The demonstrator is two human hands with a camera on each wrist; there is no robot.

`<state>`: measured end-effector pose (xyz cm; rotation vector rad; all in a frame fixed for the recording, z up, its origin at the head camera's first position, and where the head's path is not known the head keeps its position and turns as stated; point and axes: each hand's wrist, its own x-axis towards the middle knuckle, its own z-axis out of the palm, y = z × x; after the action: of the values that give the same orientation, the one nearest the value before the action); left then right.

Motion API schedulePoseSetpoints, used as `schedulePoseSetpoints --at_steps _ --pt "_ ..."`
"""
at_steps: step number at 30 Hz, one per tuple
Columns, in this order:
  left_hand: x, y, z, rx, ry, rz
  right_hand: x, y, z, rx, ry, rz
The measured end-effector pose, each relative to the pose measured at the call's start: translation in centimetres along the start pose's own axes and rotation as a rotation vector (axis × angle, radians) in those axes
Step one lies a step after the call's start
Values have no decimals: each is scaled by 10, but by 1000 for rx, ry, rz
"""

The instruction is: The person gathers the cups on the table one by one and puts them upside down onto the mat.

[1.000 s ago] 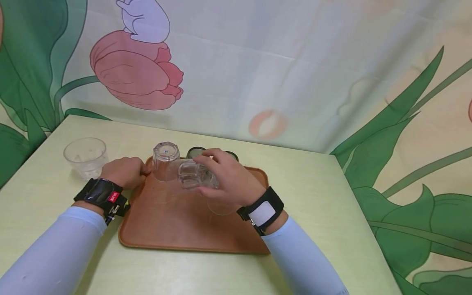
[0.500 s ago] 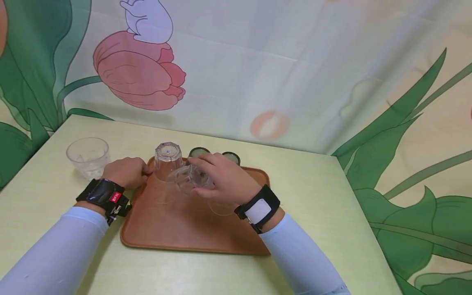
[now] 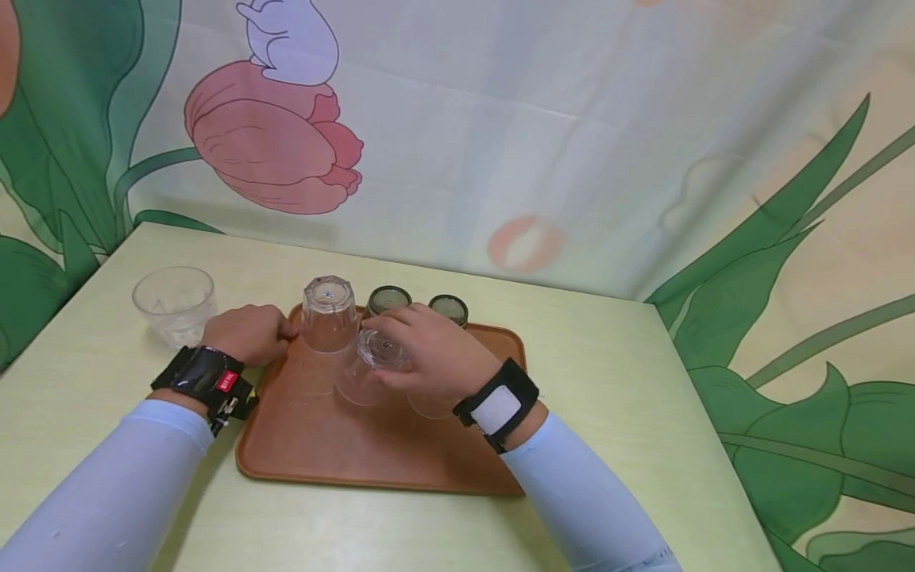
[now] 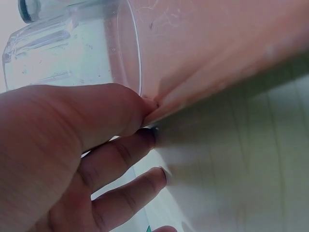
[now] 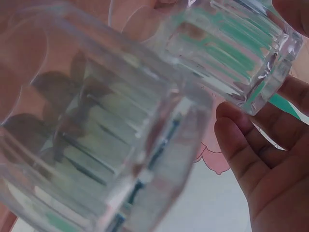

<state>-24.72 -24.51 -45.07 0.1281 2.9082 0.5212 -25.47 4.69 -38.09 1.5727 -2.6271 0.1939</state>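
Observation:
My left hand [image 3: 246, 338] pinches the left rim of a brown tray [image 3: 322, 449]; the left wrist view has the thumb [image 4: 111, 108] at the rim and the fingers spread below. My right hand [image 3: 446, 353] holds a clear faceted glass [image 3: 360, 381] by its base, mouth down over the middle of the tray. Another upturned clear glass [image 3: 329, 322] stands at the tray's back left corner, near my left hand. Partly hidden beneath my right hand is a further clear glass [image 3: 431, 407], which looms large as a faceted glass [image 5: 96, 130] in the right wrist view.
Along the tray's back edge stand two dark-rimmed glasses, one left [image 3: 389, 298] and one right [image 3: 449, 307], both partly behind my right hand. A wide clear glass [image 3: 175, 306] sits mouth up on the pale table [image 3: 608, 413], left of the tray. A printed curtain [image 3: 443, 159] hangs behind.
The glass in my right hand has turned from lying sideways to mouth down and come lower over the tray. My left hand keeps its place on the rim.

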Motion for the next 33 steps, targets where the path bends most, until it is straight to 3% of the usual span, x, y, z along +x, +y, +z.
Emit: schedulePoseSetpoints --at_steps 25,33 --pt "4 -2 2 -1 -11 -19 5 4 18 -33 -118 19" --pt "4 -3 3 -5 -8 -30 7 4 22 -22 -114 32"
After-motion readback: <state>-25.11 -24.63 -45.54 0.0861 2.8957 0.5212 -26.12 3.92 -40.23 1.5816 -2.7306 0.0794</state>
